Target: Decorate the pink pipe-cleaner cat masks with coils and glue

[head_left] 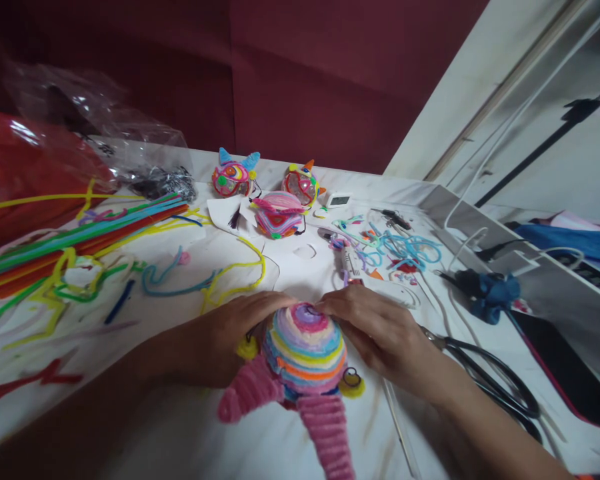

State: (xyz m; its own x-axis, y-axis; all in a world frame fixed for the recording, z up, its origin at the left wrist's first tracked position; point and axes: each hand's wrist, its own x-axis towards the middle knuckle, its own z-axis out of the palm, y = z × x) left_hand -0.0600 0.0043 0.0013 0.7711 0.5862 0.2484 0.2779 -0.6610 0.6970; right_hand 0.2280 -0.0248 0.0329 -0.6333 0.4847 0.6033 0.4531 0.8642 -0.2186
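Between my two hands is a round ornament (307,353) wound from pipe cleaners in coloured stripes, with a purple and pink spiral at its top. Two pink ridged horns (325,427) stick out from it towards me, and yellow discs with dark wire curls sit at its sides. My left hand (230,327) is wrapped against its left side, the fingers partly hidden behind it. My right hand (380,327) grips the right side, fingertips near the spiral. Just beyond lies a white glue gun (351,261).
Three similar ornaments (279,215) stand at the back. Bundled pipe cleaners (80,240) and clear plastic bags (145,140) lie left. On the right are black-handled scissors (495,377), a phone (567,367), cables, blue pipe cleaner scraps (405,247) and a small digital display (339,199).
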